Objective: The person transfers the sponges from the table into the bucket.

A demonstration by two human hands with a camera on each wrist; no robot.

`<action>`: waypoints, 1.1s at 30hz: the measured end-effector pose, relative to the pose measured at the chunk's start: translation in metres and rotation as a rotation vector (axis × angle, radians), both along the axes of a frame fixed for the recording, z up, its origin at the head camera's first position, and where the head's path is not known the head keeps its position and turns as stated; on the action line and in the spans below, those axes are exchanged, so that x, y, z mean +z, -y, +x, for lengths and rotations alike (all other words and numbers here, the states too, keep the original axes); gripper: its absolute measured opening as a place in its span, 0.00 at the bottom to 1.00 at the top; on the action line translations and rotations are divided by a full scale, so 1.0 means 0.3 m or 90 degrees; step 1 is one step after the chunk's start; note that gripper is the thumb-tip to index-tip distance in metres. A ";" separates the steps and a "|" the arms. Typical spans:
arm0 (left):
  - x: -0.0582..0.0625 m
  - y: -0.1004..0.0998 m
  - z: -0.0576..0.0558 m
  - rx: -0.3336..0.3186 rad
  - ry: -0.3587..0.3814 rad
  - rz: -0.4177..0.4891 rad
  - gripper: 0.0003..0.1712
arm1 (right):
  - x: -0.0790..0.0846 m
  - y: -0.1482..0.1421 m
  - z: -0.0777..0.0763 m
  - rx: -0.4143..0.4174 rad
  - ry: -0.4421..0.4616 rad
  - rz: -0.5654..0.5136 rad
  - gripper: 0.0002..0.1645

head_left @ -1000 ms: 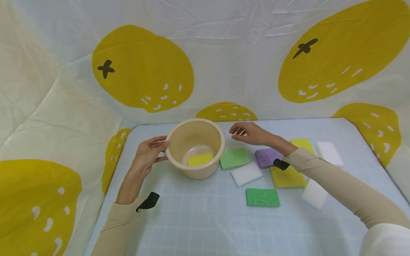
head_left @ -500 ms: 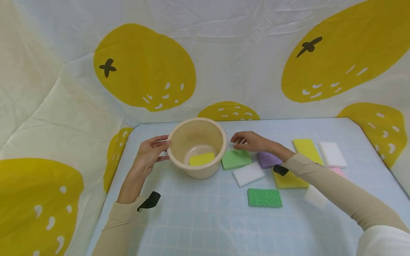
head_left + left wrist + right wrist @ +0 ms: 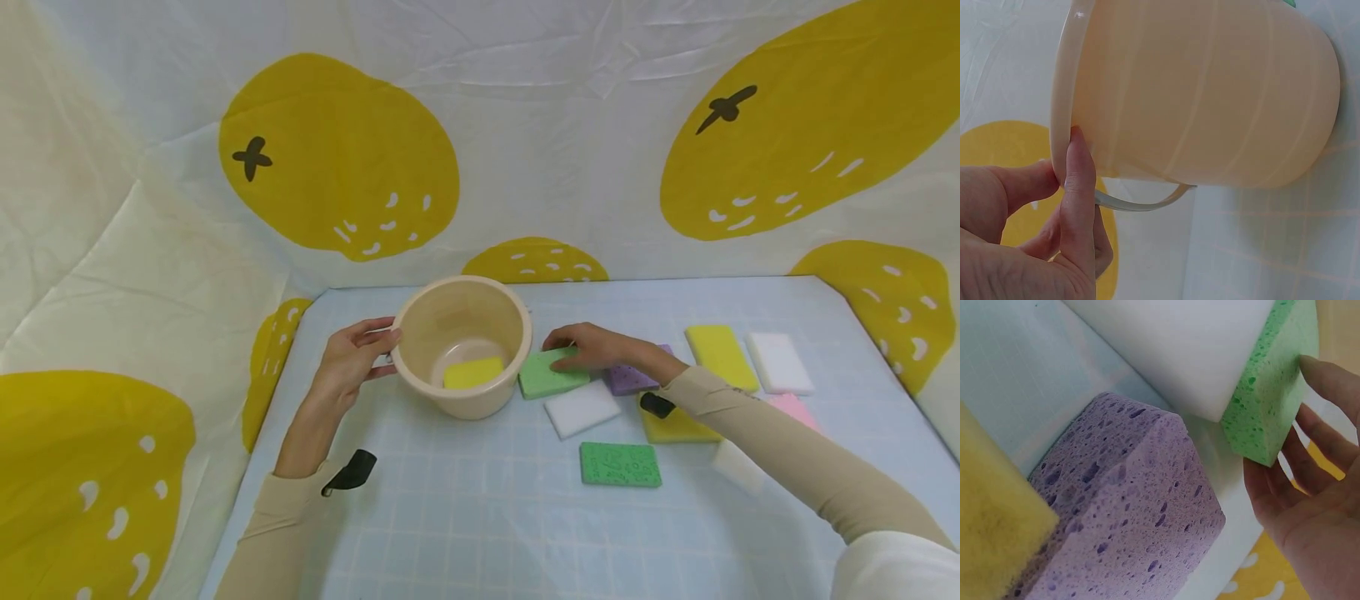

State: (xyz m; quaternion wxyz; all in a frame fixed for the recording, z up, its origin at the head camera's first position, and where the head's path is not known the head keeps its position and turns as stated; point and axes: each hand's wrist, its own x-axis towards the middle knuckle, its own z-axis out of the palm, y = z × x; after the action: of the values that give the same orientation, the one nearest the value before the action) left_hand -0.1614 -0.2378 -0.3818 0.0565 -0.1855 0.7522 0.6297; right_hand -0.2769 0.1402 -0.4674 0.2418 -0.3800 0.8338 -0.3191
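Observation:
My left hand [image 3: 347, 367] pinches the rim of a beige plastic bucket [image 3: 471, 407] between thumb and fingers. In the left wrist view, the bucket's handle [image 3: 1141, 205] hangs beside the fingers. Inside on the bottom lies a yellow sponge [image 3: 472, 373]. Just right of the bucket, my right hand [image 3: 592, 347] holds a light green sponge [image 3: 542, 379] by its far right side. The right wrist view has the thumb on the top face of this sponge [image 3: 1272, 400] and the fingers along its edge. A purple sponge [image 3: 1141, 506] is close to that hand.
A white sponge [image 3: 582, 409] lies in front of the light green one, and a darker green sponge [image 3: 620, 464] nearer. Under and beyond the right forearm are yellow sponges [image 3: 722, 358], white sponges [image 3: 780, 363] and a pink one [image 3: 797, 410]. Fruit-printed cloth [image 3: 555, 167] walls the table.
My right hand hovered beyond the light green sponge, then came down and nearer onto it. The left hand and bucket have stayed put.

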 end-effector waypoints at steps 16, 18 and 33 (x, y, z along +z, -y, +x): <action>0.007 -0.008 0.009 0.001 0.005 -0.011 0.27 | 0.048 -0.022 0.011 0.022 0.007 0.020 0.18; 0.009 -0.008 0.010 0.001 0.006 -0.013 0.28 | 0.059 -0.029 0.012 0.029 0.005 0.023 0.19; 0.007 -0.009 0.008 0.004 0.012 -0.021 0.28 | 0.134 -0.080 0.023 0.029 -0.021 -0.001 0.19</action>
State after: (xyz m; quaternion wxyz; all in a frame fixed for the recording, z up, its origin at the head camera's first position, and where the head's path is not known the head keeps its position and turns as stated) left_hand -0.1591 -0.2351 -0.3796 0.0583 -0.1944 0.7614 0.6157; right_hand -0.2700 0.1642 -0.4272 0.2350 -0.4045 0.8286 -0.3076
